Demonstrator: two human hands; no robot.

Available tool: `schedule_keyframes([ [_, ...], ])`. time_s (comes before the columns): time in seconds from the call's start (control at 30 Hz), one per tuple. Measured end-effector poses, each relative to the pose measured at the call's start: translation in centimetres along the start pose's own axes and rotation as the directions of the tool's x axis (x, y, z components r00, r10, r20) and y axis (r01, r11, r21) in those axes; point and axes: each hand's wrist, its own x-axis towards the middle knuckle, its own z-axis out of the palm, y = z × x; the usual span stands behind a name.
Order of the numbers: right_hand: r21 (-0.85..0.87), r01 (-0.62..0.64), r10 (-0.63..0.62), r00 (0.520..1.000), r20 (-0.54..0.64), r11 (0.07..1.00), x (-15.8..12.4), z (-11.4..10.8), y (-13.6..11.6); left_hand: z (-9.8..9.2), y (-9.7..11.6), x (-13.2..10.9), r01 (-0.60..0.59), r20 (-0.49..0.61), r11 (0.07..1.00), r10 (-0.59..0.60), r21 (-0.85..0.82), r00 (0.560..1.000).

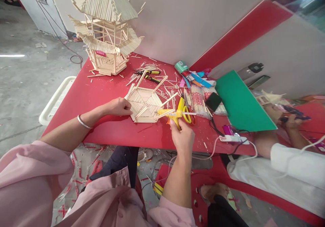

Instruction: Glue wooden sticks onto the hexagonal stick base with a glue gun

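Observation:
My right hand [182,135] grips a yellow hot glue gun [179,112] with a white glue stick in its back. The gun's nozzle points left, at the near right edge of an eight-sided base [146,102] of thin wooden sticks. Several stick posts slant up from the rim of this base, which lies flat on the table. At its left edge is my left hand [120,106], fingers curled closed. Whatever those fingers may pinch is hidden.
A stick-built pagoda [109,44] stands at the back left of the red table [101,128]. Black-and-yellow pliers [152,79], yellow scissors [187,116], bagged sticks [198,100] and a power strip [235,138] lie about. Beyond a green board [245,101], a co-worker's white sleeve [291,162] shows.

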Motion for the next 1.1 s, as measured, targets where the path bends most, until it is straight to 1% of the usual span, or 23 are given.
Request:
schedule_keyframes([
  [0.17,0.101,-0.003,-0.010,0.992,0.124,0.995,0.7,-0.5,0.6,0.0,-0.2,0.0,0.010,0.009,1.000,-0.010,-0.011,1.000],
  [0.33,0.088,-0.028,0.018,0.994,0.111,0.996,1.3,-0.6,0.4,-0.1,-0.3,0.1,0.012,0.029,0.999,-0.011,-0.033,1.000],
  [0.43,0.137,-0.066,0.039,0.980,0.195,0.988,1.3,-0.8,0.6,-0.1,-0.3,0.0,0.009,0.029,0.999,-0.008,-0.039,1.000],
  [0.47,0.142,-0.075,0.044,0.977,0.207,0.987,1.3,-1.0,0.7,-0.1,-0.2,0.0,0.008,0.030,0.999,-0.006,-0.042,1.000],
  [0.6,0.073,-0.055,0.045,0.990,0.137,0.996,1.5,-1.5,1.0,-0.1,-0.2,0.0,0.003,0.021,0.999,-0.002,-0.044,1.000],
  [0.63,0.058,-0.049,0.041,0.990,0.136,0.997,1.5,-1.6,1.0,-0.1,-0.1,-0.1,0.002,0.015,0.999,-0.001,-0.043,1.000],
  [0.7,0.050,-0.045,0.036,0.984,0.175,0.998,1.7,-1.7,1.1,-0.1,-0.1,-0.1,0.001,0.009,0.999,0.000,-0.043,1.000],
  [0.77,0.062,-0.037,0.023,0.978,0.209,0.997,1.9,-1.7,1.2,-0.1,0.0,-0.1,0.003,0.014,0.999,-0.002,-0.049,1.000],
  [0.9,0.075,-0.008,-0.006,0.983,0.184,0.997,2.2,-1.6,1.7,-0.1,0.0,-0.2,-0.011,0.018,0.999,0.012,-0.051,1.000],
  [1.03,0.120,-0.027,0.000,0.975,0.222,0.992,2.4,-1.6,1.7,-0.1,-0.1,-0.1,-0.017,0.006,0.999,0.018,-0.041,1.000],
  [1.1,0.142,-0.032,0.008,0.986,0.169,0.989,2.3,-1.3,1.3,-0.1,-0.1,-0.1,-0.010,0.004,0.999,0.011,-0.035,1.000],
])
